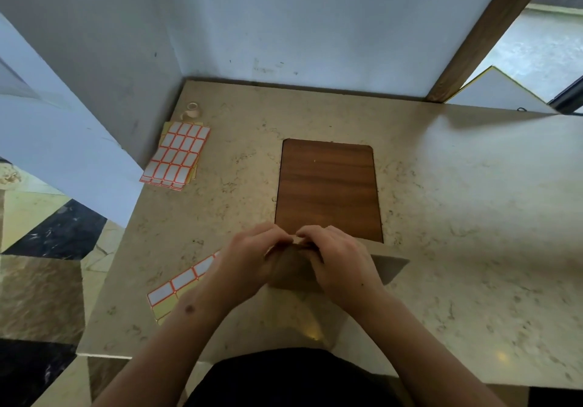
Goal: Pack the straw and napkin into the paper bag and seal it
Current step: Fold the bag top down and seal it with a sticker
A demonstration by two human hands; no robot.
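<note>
Head view. The left hand (249, 255) and right hand (337, 258) meet fingertip to fingertip over the far, top edge of the paper bag (388, 269), fingers of both curled and pinching that edge, apparently at a fold; whether a sticker sits under the fingertips cannot be told. The bag lies flat on the surface (473, 217) directly beneath and between the hands, its long axis running left to right, its right end projecting well beyond the right hand, which is therefore nearer the free end. Straw and napkin are not visible, judged to be inside. A partly used label strip (176, 283) lies just beside the left wrist; a full label sheet (176, 154) and tape roll (192, 110) sit well apart, far left. A wooden inset panel (328, 185) lies just beyond the fingertips.
</note>
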